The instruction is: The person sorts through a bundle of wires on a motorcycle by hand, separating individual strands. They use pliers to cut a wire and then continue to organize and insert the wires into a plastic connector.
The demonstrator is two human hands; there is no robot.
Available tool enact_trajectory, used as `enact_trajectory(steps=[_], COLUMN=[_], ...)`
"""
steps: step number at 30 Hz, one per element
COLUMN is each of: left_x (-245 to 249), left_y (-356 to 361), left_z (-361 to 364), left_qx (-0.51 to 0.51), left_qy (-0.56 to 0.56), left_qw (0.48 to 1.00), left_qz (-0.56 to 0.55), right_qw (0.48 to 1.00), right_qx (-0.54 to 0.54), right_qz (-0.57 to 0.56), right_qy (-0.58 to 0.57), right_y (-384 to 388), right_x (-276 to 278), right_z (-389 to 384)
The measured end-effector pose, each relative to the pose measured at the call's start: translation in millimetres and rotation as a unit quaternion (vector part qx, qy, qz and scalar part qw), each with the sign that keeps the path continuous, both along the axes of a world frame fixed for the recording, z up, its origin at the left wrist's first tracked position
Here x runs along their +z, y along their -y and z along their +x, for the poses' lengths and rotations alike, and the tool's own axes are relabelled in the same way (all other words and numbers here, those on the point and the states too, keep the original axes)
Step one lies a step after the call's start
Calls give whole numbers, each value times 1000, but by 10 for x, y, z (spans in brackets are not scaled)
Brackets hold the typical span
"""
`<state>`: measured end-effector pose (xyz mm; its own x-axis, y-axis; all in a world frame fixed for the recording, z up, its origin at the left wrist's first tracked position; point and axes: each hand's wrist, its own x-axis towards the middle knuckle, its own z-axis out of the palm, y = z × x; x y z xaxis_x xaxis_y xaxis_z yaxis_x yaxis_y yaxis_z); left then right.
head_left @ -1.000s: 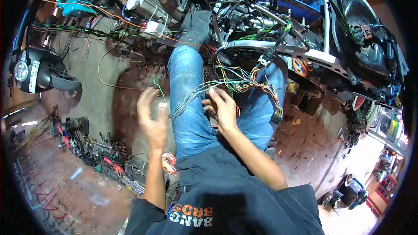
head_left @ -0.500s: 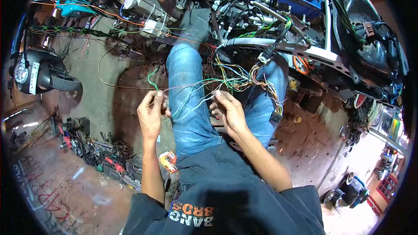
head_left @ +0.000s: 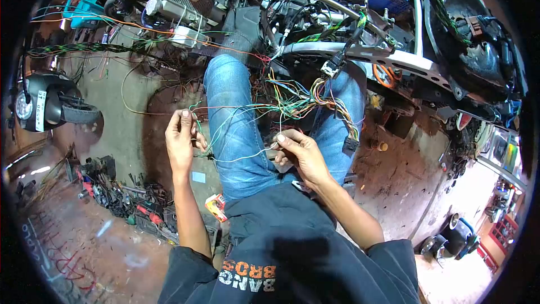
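Note:
My left hand [head_left: 183,138] is closed in a pinch left of my knee. A reddish-brown wire [head_left: 228,107] runs by its fingertips, and a short green wire end [head_left: 195,106] sticks up beside them. Over my lap, my right hand [head_left: 301,155] pinches a white wire [head_left: 280,123] between thumb and forefinger. Pale green and white wires [head_left: 230,135] loop loosely across my thigh between the hands. They fan out from a multicoloured wiring harness [head_left: 306,104], which lies across my legs. A black connector [head_left: 351,145] ends one of its branches on the right.
A motorcycle frame [head_left: 365,53] with engine parts stands in front of me. To the left are a black front end with a headlight [head_left: 25,104] and a row of tools [head_left: 135,202]. A small red-and-yellow box [head_left: 216,207] lies by my hip.
My right hand has moved down slightly, drawing a white wire with it. My left hand has shifted a little left and up, and the green wire end beside it now lies lower.

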<state>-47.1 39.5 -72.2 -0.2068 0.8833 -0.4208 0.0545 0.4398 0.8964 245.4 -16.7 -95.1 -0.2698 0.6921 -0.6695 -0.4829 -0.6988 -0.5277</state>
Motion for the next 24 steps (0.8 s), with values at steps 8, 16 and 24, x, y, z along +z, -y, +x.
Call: enact_trajectory(steps=[8, 16, 24], left_x=[-1, 533, 263], left_y=[-57, 62, -69], left_z=[-9, 681, 1466], left_qx=[-12, -157, -316], left_qy=[-92, -251, -192], left_qw=[994, 921, 929], left_qz=[52, 253, -14], right_qw=[1000, 997, 990], right_qx=[20, 43, 42], right_qz=[12, 32, 83], right_qy=[8, 52, 108], right_y=[-15, -14, 98], right_x=[143, 167, 62], right_z=[-42, -133, -20])
